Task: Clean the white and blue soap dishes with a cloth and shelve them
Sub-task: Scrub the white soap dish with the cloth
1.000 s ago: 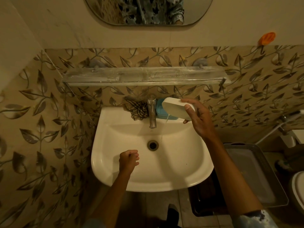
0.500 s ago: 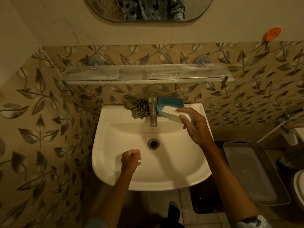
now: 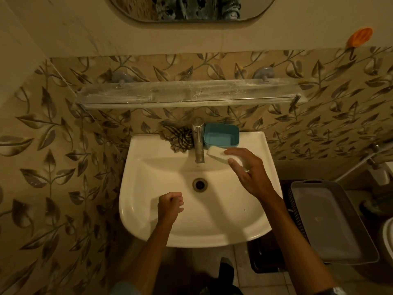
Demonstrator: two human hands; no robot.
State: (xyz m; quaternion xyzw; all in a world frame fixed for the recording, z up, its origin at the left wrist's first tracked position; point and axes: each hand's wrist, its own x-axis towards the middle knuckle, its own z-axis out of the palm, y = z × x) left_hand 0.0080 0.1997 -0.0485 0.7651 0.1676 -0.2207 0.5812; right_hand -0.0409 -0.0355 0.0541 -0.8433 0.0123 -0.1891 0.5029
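Centre frame, over the white washbasin against leaf-patterned wall tiles, the right hand grasped the white soap dish; the left hand hung clenched, empty.

Both forearms are bare below bluish sleeves.

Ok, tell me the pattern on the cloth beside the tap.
Dark and light stripes; the cloth shows in the head view.
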